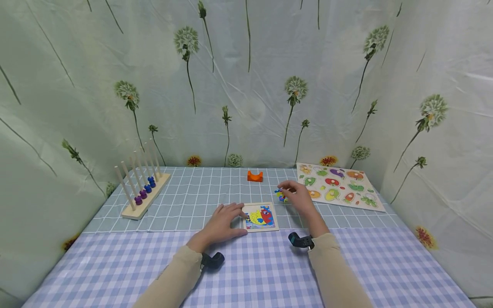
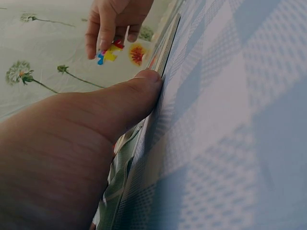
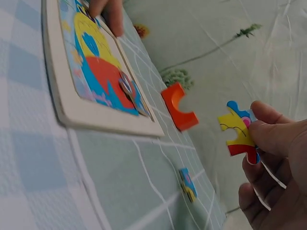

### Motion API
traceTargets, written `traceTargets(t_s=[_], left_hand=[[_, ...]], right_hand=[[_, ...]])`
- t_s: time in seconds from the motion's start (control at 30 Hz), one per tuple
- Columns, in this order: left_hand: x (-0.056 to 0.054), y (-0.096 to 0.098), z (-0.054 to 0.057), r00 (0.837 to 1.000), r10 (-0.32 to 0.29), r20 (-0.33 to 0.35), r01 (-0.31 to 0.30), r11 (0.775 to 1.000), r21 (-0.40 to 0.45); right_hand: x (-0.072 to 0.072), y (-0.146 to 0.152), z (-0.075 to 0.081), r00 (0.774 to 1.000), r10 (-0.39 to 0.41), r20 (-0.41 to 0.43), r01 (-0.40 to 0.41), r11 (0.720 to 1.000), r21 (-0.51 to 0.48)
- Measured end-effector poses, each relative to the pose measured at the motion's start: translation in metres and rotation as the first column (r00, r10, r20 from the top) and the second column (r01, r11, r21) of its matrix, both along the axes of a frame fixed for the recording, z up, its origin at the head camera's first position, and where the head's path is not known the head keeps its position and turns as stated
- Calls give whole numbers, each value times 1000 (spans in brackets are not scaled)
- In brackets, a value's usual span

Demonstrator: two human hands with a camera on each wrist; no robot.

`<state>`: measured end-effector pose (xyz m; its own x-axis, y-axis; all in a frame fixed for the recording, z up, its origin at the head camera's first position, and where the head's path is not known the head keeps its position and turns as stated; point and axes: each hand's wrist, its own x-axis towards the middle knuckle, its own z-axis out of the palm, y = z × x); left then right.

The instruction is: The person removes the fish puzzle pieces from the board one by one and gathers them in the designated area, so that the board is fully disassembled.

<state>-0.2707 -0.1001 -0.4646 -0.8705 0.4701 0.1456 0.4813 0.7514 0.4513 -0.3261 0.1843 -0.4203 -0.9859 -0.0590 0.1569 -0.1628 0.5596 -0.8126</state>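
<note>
In my right hand [image 1: 298,197], right of centre in the head view, I pinch a jigsaw piece [image 3: 242,136] between thumb and fingers; it sits at my fingertips, raised off the table and to the right of the wooden frame [image 1: 263,230]. My left hand [image 1: 223,222] lies with its fingers apart at the frame's left side, its thumb touching the lower left edge. The piece is thin and flat, with knobs and a rounded notch, printed yellow, red and blue. The frame is pale, smooth wood with rounded corners, around a glossy yellow-and-red puzzle picture [image 1: 262,217]. Low in the right wrist view, a second piece [image 3: 188,183] rests on grey-green gridded cloth [image 1: 208,188], near an orange block [image 1: 255,177] with a scooped-out curve
</note>
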Motion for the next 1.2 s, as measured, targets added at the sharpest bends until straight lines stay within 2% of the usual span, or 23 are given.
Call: traceTargets(t_s=[0.17, 0.33, 0.6, 1.07, 1.2], left_hand=[[-1, 0, -1, 1000, 0, -4, 0, 1000, -4], [-1, 0, -1, 1000, 0, -2, 0, 1000, -2], [-1, 0, 0, 1000, 1, -3, -1, 1000, -5], [2, 0, 2, 1000, -1, 0, 1, 1000, -1], [2, 0, 2, 1000, -2, 0, 2, 1000, 2]], right_hand=[[-1, 13, -1, 999, -36, 5, 36, 999, 38], [-4, 28, -6, 997, -63, 50, 58, 993, 99], [-2, 45, -10, 994, -39, 98, 18, 979, 205], [-2, 50, -15, 992, -54, 114, 20, 960, 279], [-1, 51, -13, 993, -36, 117, 0, 956, 294]])
